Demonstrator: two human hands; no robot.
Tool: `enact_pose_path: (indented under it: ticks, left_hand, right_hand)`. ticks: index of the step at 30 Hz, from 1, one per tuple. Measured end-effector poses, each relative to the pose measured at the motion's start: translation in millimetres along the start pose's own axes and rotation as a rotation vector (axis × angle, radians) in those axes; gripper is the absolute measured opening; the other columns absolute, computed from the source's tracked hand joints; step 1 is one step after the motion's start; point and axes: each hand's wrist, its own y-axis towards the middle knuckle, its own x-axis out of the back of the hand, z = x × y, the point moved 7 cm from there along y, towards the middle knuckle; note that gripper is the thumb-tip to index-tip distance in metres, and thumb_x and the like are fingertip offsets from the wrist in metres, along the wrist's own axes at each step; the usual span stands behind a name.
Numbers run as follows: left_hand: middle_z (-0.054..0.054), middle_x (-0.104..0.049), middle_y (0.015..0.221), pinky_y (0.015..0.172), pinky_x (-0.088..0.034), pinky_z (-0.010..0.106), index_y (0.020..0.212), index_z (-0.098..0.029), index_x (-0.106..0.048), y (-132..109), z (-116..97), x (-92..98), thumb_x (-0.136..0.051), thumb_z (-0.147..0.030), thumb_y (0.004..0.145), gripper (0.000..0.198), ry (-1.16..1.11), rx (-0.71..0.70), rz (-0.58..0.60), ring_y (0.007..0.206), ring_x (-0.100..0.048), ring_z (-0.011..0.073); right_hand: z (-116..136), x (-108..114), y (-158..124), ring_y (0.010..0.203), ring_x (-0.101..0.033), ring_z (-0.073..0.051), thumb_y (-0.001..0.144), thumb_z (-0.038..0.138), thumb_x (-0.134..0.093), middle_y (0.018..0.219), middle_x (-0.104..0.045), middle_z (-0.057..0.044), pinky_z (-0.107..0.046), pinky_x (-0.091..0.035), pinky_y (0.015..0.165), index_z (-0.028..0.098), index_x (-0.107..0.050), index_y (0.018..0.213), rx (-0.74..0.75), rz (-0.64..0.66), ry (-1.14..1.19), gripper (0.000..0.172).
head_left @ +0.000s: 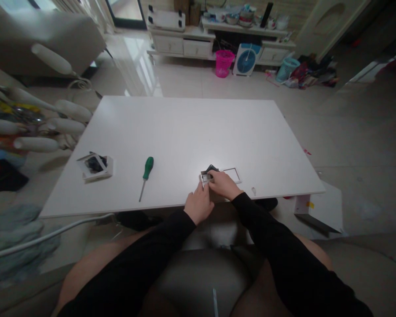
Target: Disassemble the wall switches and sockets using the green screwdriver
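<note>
both hands are at the near edge of a white table (185, 127), working on a small white box (203, 178). clock directions are taken from this box, with twelve toward the far edge. left hand (199, 204): located at about seven o'clock, fingers bent, forefinger extended to the near side of the box; whether it grips or merely steadies cannot be told. right hand (223, 184): located at about four o'clock, fingers curled and partly closed over the box, next to a dark piece (212, 168) standing at the far side; firm hold not verifiable, fingertips partly hidden. a flat white frame (239, 177) with a dark inner outline lies at three o'clock, just beyond the right hand. a small pale item (254, 191), too small to identify, lies near the edge at about four. at nine o'clock, well apart, lies a green-handled screwdriver (148, 169), handle toward twelve, tip toward seven. farther out at nine: an open white carton (108, 168) with dark contents.
</note>
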Motion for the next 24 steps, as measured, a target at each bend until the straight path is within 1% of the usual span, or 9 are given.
enact_pose_path:
  ticks: [3, 6, 9, 11, 14, 17, 19, 21, 24]
  left_hand:
    - [0.023, -0.054, 0.149, 0.100, -0.055, 0.042, 0.145, -0.013, -0.044, 1.2, 1.4, 4.8, -0.055, -0.025, 0.093, 0.055, 0.001, -0.007, -0.014, 0.133, -0.060, 0.0319]
    - [0.019, -0.064, 0.136, 0.094, -0.056, 0.041, 0.138, -0.014, -0.052, 3.6, 5.2, 10.3, -0.051, -0.020, 0.096, 0.042, 0.036, -0.015, -0.030, 0.122, -0.065, 0.0307]
    - [0.014, -0.071, 0.119, 0.091, -0.055, 0.041, 0.126, -0.017, -0.060, 7.4, 11.8, 12.8, -0.049, -0.018, 0.098, 0.031, 0.068, -0.029, -0.028, 0.112, -0.068, 0.0293]
    - [0.011, -0.073, 0.114, 0.089, -0.054, 0.038, 0.121, -0.020, -0.063, 10.6, 17.7, 14.5, -0.050, -0.020, 0.099, 0.025, 0.066, -0.043, -0.053, 0.108, -0.069, 0.0276]
    - [0.009, -0.073, 0.110, 0.086, -0.052, 0.035, 0.111, -0.021, -0.066, 15.5, 29.2, 16.9, -0.055, -0.026, 0.100, 0.017, 0.048, -0.044, -0.101, 0.105, -0.069, 0.0254]
    - [0.006, -0.073, 0.105, 0.083, -0.049, 0.032, 0.103, -0.022, -0.069, 19.0, 40.9, 19.8, -0.058, -0.027, 0.098, 0.013, 0.026, -0.019, -0.127, 0.101, -0.069, 0.0235]
    - [0.005, -0.073, 0.103, 0.081, -0.048, 0.032, 0.102, -0.022, -0.070, 20.0, 46.4, 22.7, -0.060, -0.027, 0.098, 0.012, 0.011, 0.000, -0.145, 0.098, -0.069, 0.0229]
    - [0.005, -0.073, 0.103, 0.080, -0.048, 0.032, 0.101, -0.022, -0.070, 20.2, 49.7, 25.1, -0.061, -0.028, 0.097, 0.012, -0.003, 0.017, -0.158, 0.098, -0.069, 0.0227]
    - [0.006, -0.073, 0.104, 0.081, -0.048, 0.031, 0.101, -0.022, -0.071, 19.8, 52.2, 25.0, -0.060, -0.028, 0.097, 0.013, -0.016, 0.038, -0.147, 0.099, -0.069, 0.0225]
  right_hand:
    - [-2.5, 2.4, 2.6, 0.095, -0.071, -0.024, 0.089, 0.020, -0.061, 0.103, -0.080, -0.011, -0.029, -0.043, 0.078, 0.019, -0.072, 0.112, -0.025, -0.017, -0.006, 0.025]
    - [-1.8, 6.6, 2.2, 0.090, -0.069, -0.023, 0.089, 0.023, -0.063, 0.095, -0.079, -0.010, -0.028, -0.040, 0.075, 0.019, -0.073, 0.098, -0.036, -0.040, -0.001, 0.014]
    - [-0.5, 18.1, -0.7, 0.084, -0.066, -0.021, 0.090, 0.027, -0.062, 0.090, -0.077, -0.009, -0.029, -0.037, 0.072, 0.019, -0.072, 0.086, -0.021, -0.095, 0.023, 0.013]
    - [-5.3, 33.4, -3.4, 0.081, -0.063, -0.019, 0.091, 0.028, -0.062, 0.087, -0.076, -0.008, -0.028, -0.036, 0.070, 0.019, -0.070, 0.085, -0.015, -0.172, 0.072, 0.015]
    - [-32.7, 61.2, -8.4, 0.076, -0.061, -0.017, 0.093, 0.031, -0.059, 0.084, -0.074, -0.006, -0.028, -0.037, 0.069, 0.018, -0.069, 0.089, -0.071, -0.319, 0.198, 0.017]
    - [-78.5, 75.7, -14.1, 0.073, -0.062, -0.018, 0.094, 0.032, -0.058, 0.079, -0.071, -0.005, -0.028, -0.038, 0.068, 0.018, -0.067, 0.089, -0.200, -0.389, 0.258, 0.018]
    - [-107.3, 71.2, -16.9, 0.073, -0.062, -0.018, 0.093, 0.032, -0.059, 0.078, -0.071, -0.005, -0.028, -0.039, 0.069, 0.018, -0.067, 0.087, -0.284, -0.345, 0.238, 0.016]
    - [-128.5, 60.4, -19.4, 0.073, -0.062, -0.019, 0.093, 0.030, -0.058, 0.078, -0.072, -0.006, -0.028, -0.039, 0.069, 0.018, -0.068, 0.087, -0.341, -0.288, 0.203, 0.017]
    - [-142.9, 42.4, -20.2, 0.075, -0.063, -0.019, 0.093, 0.032, -0.057, 0.079, -0.073, -0.007, -0.028, -0.040, 0.070, 0.018, -0.070, 0.087, -0.359, -0.221, 0.167, 0.021]
